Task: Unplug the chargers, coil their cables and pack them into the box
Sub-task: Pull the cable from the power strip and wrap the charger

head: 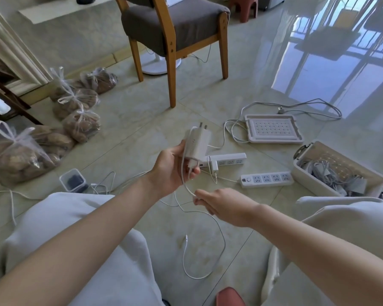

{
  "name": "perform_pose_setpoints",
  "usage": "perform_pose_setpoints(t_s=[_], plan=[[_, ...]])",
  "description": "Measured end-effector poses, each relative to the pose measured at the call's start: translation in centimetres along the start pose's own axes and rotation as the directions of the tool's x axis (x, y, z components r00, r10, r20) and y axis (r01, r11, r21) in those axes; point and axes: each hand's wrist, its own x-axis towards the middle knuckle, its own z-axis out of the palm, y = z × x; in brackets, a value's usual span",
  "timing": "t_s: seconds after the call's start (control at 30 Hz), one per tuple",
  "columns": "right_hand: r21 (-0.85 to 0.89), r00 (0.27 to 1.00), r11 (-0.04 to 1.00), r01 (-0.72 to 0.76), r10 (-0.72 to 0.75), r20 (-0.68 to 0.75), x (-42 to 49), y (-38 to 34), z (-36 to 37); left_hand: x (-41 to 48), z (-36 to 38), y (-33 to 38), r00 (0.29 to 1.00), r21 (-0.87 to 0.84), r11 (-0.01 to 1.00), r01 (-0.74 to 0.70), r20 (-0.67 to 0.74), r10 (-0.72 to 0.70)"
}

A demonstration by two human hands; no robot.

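Observation:
My left hand (171,167) holds a white charger (197,144) upright, prongs pointing up, above the floor. Its thin white cable (217,257) drops from the charger, passes through my right hand (221,205), which pinches it, and loops loose on the tiles with its free end lying between my knees. A small white charger (213,166) is plugged into the far power strip (227,159). A second power strip (266,179) lies beside the box (307,180), which is open at the right and holds several coiled chargers. Its lid (273,129) lies flat behind.
A wooden chair (175,29) stands ahead. Several tied plastic bags (80,111) line the left. A small clear container (72,180) and more white cables lie by my left knee. A long cord (296,107) runs behind the lid.

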Motion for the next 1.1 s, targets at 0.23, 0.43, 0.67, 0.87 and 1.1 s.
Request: perform_pose_setpoints(t_s=[0.23, 0.43, 0.67, 0.87, 1.1], plan=[[-0.040, 0.984, 0.984, -0.173, 0.171, -0.048, 0.2, 4.5, -1.7, -0.5, -1.8, 0.6, 0.985, 0.640, 0.766, -0.063, 0.162, -0.055], [-0.208, 0.951, 0.948, -0.241, 0.188, -0.244, 0.1, 5.2, -2.7, 0.1, -3.7, 0.1, 0.999, 0.991, 0.130, -0.032, 0.029, 0.023], [-0.144, 0.893, 0.951, -0.273, 0.195, -0.405, 1.0, 1.2, -1.4, 1.5, -4.0, -0.8, 0.921, 0.967, -0.216, 0.131, -0.038, 0.387], [-0.134, 0.831, 0.978, -0.161, 0.061, -0.553, 1.0, -1.4, -0.3, 2.6, -3.5, -1.6, 0.877, 0.977, 0.198, 0.080, -0.163, 0.452], [-0.032, 0.923, 0.999, -0.014, 0.001, -0.385, 0.4, -3.1, 1.4, 3.0, -1.3, -2.0, 0.955, 0.243, 0.969, 0.052, -0.296, 0.023]])
